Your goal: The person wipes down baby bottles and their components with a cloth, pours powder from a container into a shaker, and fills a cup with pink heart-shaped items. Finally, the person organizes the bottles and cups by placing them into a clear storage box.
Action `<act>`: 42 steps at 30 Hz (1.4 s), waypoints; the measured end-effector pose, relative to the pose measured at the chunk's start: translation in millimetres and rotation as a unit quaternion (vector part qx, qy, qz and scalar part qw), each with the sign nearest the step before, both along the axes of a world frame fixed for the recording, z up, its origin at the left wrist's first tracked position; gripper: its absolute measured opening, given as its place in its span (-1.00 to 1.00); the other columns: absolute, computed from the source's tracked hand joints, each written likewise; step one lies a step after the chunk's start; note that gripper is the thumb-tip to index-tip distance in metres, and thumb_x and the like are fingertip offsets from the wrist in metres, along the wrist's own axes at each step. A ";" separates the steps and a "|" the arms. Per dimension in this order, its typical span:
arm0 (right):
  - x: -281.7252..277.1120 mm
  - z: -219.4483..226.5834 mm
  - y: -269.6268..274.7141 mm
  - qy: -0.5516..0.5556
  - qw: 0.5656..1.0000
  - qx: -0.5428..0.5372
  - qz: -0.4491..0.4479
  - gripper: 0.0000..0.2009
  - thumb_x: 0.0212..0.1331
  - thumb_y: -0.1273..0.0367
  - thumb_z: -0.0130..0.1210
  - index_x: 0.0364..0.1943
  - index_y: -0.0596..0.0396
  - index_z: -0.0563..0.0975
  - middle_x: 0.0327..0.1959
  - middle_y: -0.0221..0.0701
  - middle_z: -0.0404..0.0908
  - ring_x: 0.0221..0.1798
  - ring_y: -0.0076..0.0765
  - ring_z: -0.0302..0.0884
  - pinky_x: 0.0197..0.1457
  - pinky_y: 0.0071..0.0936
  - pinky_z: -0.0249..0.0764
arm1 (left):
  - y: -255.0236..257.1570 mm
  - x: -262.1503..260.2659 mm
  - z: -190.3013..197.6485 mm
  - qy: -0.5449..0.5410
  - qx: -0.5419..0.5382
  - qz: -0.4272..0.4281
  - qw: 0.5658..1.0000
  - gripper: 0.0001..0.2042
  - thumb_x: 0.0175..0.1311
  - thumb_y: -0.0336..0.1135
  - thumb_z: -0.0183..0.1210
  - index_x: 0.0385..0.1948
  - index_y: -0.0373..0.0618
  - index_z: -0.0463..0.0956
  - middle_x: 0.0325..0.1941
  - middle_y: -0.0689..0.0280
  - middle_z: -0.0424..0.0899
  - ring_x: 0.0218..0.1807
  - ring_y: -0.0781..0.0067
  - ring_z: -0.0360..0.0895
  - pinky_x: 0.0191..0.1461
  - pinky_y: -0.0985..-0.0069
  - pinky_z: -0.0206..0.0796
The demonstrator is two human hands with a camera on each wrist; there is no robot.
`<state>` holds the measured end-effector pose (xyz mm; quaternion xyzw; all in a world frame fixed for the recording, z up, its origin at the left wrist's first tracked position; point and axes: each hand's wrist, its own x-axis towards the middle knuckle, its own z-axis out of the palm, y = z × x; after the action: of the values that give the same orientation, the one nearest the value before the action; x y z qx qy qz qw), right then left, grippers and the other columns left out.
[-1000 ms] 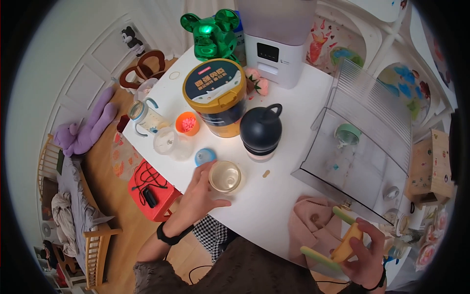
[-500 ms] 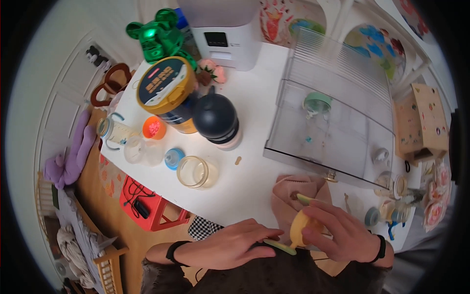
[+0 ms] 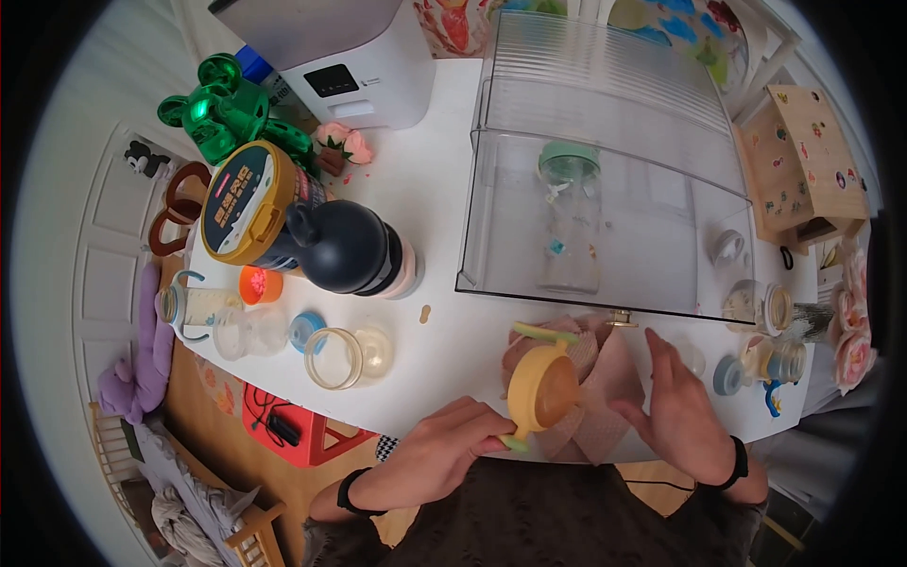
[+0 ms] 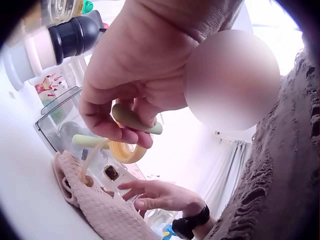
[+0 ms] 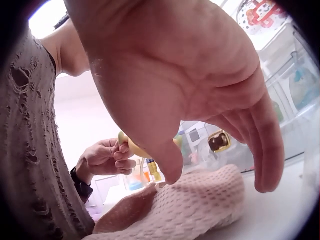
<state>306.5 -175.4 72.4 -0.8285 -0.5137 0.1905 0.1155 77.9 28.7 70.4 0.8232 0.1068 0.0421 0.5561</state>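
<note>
My left hand pinches one green handle of a yellow bottle top with two green handles. In the left wrist view a pale straw hangs from the top, its end at the pink waffle cloth. That cloth lies folded at the table's front edge, under the bottle top in the head view. Over the cloth's right side, my right hand is held with fingers extended, touching nothing visible. A wide-mouthed clear bottle stands to the left, beside a blue-collared nipple.
Behind the cloth sits a clear cabinet with a green-capped bottle inside. A dark-capped bottle, a gold-lidded tub and an orange cup stand left. Small jars are at the right.
My left hand left the clear bottle and took a green handle of the bottle top. My right hand let go of the top and moved right. The head view shifted rightward.
</note>
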 end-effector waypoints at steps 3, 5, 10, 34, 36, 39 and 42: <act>-4.3 -11.2 0.7 0.070 0.997 -0.040 -0.003 -0.17 0.09 0.37 0.40 0.38 0.40 0.15 -0.09 0.06 0.60 -0.05 0.25 0.60 0.00 -0.09 0.59 | -0.9 0.8 -0.2 0.049 -0.012 0.013 0.999 -0.78 0.28 -0.57 0.19 -0.05 -0.18 0.56 -0.19 0.19 0.61 -0.11 0.09 0.57 -0.10 0.26 0.44; -3.2 -11.2 4.5 0.088 0.996 -0.022 -0.021 -0.28 0.09 0.41 0.39 0.30 0.38 0.26 -0.19 -0.01 0.62 -0.11 0.12 0.62 -0.05 -0.16 0.58 | -2.9 1.1 -3.6 0.057 -0.005 0.005 0.998 -0.76 0.28 -0.59 0.19 -0.04 -0.18 0.55 -0.18 0.16 0.60 -0.11 0.06 0.58 -0.12 0.25 0.44; -0.1 -2.8 -0.5 0.250 0.959 0.078 -0.107 -0.63 0.05 0.52 0.37 -0.04 0.30 0.54 -0.38 -0.21 0.63 -0.33 -0.30 0.59 -0.20 -0.41 0.52 | -7.3 1.8 -9.1 0.049 0.038 0.014 0.998 -0.82 0.33 -0.52 0.21 -0.07 -0.20 0.53 -0.19 0.14 0.57 -0.20 0.06 0.59 -0.17 0.28 0.44; -16.7 -33.8 5.8 0.181 0.909 0.370 0.068 -0.36 -0.02 0.25 0.53 0.16 0.19 0.52 0.13 0.10 0.58 0.02 0.19 0.69 0.04 -0.11 0.67 | -23.4 20.0 -0.1 -0.074 -0.263 0.072 0.959 -0.66 0.18 -0.28 0.48 -0.58 -0.17 0.45 -0.68 0.47 0.30 -0.59 0.73 0.14 -0.56 0.57 -0.07; -23.5 -16.5 24.6 0.263 0.912 0.313 0.033 -0.30 -0.08 0.24 0.56 0.14 0.31 0.50 0.08 0.05 0.62 0.02 0.14 0.70 0.04 -0.15 0.66 | -25.6 19.2 -1.7 -0.066 -0.279 0.091 0.954 -0.63 0.19 -0.28 0.48 -0.60 -0.18 0.42 -0.68 0.49 0.30 -0.57 0.75 0.13 -0.55 0.58 -0.08; -20.3 -21.0 21.4 0.201 0.939 0.249 0.127 -0.22 -0.16 0.24 0.60 0.18 0.33 0.47 0.05 -0.02 0.66 -0.01 -0.03 0.74 0.02 -0.20 0.68 | -26.8 20.9 -6.9 -0.063 -0.298 0.122 0.945 -0.60 0.21 -0.29 0.48 -0.64 -0.18 0.39 -0.67 0.50 0.29 -0.55 0.78 0.12 -0.53 0.59 -0.08; -13.0 -26.8 12.7 0.194 0.924 0.278 0.179 -0.18 -0.07 0.20 0.56 0.22 0.46 0.39 -0.02 -0.03 0.68 -0.08 -0.07 0.73 0.02 -0.27 0.65 | -23.4 22.3 -6.2 -0.064 -0.319 0.131 0.936 -0.60 0.23 -0.30 0.46 -0.65 -0.18 0.38 -0.68 0.50 0.26 -0.53 0.78 0.10 -0.51 0.60 -0.09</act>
<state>293.5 -162.7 45.6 -0.6043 -0.6531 0.2149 0.4027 100.2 5.3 64.2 0.5766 0.1853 0.1309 0.7849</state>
